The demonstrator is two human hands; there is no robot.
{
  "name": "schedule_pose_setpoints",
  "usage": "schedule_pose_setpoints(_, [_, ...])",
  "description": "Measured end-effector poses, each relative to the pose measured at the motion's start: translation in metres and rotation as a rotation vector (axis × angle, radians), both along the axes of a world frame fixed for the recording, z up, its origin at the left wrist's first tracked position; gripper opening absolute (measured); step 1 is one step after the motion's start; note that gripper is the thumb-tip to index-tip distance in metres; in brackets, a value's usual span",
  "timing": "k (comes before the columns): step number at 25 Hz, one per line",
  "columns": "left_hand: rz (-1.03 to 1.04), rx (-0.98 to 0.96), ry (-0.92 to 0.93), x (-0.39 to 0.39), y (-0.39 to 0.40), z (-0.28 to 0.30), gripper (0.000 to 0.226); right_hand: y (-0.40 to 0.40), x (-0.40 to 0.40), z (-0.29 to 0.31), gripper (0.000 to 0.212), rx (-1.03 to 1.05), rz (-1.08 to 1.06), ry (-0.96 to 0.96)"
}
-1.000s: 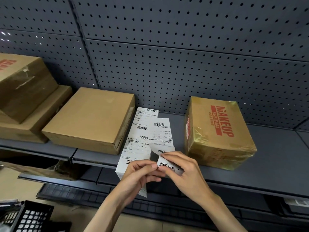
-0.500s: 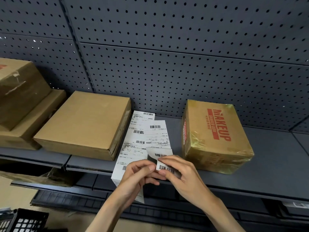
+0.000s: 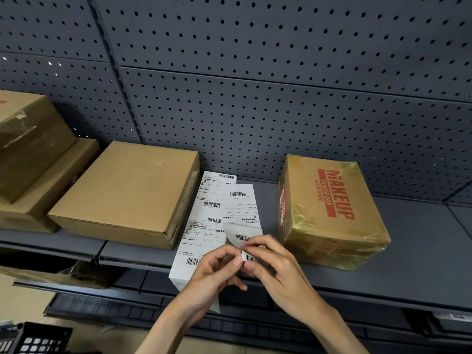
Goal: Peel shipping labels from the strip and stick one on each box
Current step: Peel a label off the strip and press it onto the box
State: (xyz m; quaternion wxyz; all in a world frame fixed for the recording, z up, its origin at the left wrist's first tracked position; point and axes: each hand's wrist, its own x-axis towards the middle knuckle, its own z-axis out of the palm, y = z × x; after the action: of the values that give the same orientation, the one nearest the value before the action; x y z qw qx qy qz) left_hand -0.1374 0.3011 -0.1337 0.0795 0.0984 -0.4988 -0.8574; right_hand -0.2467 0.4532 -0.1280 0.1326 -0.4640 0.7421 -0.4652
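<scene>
Both hands meet at the shelf [image 3: 421, 251] edge, low centre. The left hand [image 3: 212, 274] and right hand [image 3: 278, 269] pinch a curled label [image 3: 242, 238] between thumbs and fingertips, lifting it off the strip [image 3: 212, 215], which lies flat and hangs over the edge. A plain box [image 3: 127, 190] sits just beside the strip at 9 o'clock; the MAKEUP box [image 3: 332, 213] at 3 o'clock. Stacked boxes [image 3: 33, 159] lie far left, a pegboard [image 3: 255, 98] behind. The black crate [image 3: 35, 338] at 7 o'clock is possibly a basket.
</scene>
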Motion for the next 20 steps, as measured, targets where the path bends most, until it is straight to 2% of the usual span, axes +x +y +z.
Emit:
schedule_pose_setpoints(3, [-0.013,0.016,0.012,-0.001,0.001,-0.003,0.024,-0.001,0.002,0.001,0.033,-0.044,-0.051,0.04])
schedule_pose_setpoints(7, [0.044,-0.069,0.006,-0.005,0.005,-0.007,0.021,-0.001,0.007,0.004,0.004,-0.216,-0.129,0.063])
schedule_pose_setpoints(11, [0.097,-0.312,0.042,-0.007,0.008,-0.005,0.022,-0.001,0.008,0.005,0.003,-0.251,-0.161,0.039])
schedule_pose_setpoints(15, [0.109,-0.496,0.083,-0.007,0.011,-0.005,0.016,0.003,0.005,0.004,0.007,-0.201,-0.185,0.05])
schedule_pose_setpoints(20, [0.121,-0.529,0.08,-0.006,0.013,-0.008,0.017,0.007,0.002,0.005,0.003,-0.159,-0.144,0.072])
